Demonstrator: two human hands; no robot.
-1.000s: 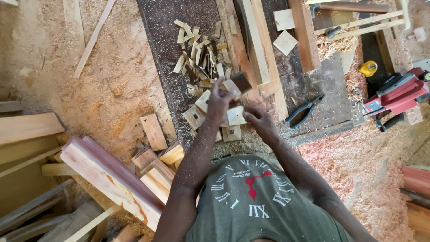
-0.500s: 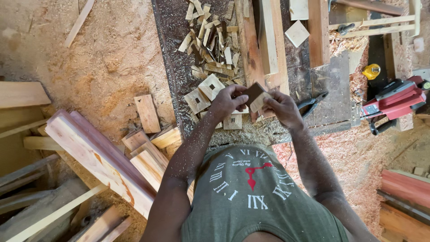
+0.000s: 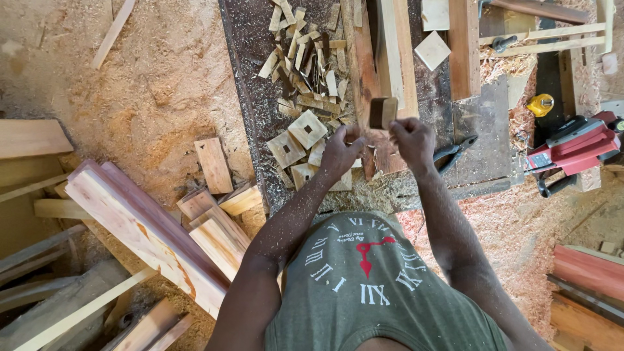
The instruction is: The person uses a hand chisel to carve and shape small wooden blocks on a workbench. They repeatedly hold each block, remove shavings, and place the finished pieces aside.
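Sawdust-covered workshop floor all round, with a dark, chip-strewn counter point(image 3: 260, 123) in the middle. Right hand point(image 3: 411, 140) is curled shut and seems to grip the small dark wooden block point(image 3: 382, 112), which sticks up just beyond the knuckles, long axis roughly upright, pointing away from the body. Left hand point(image 3: 341, 151) sits just beside it, fingers bent, close to the block's lower edge; can't tell if it's touching. Square wood offcuts point(image 3: 305, 130) lie just left of that hand.

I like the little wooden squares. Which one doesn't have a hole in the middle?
The pale square lying alone at the top right of the bench. The squares near the hands each show a dark hole cut through.
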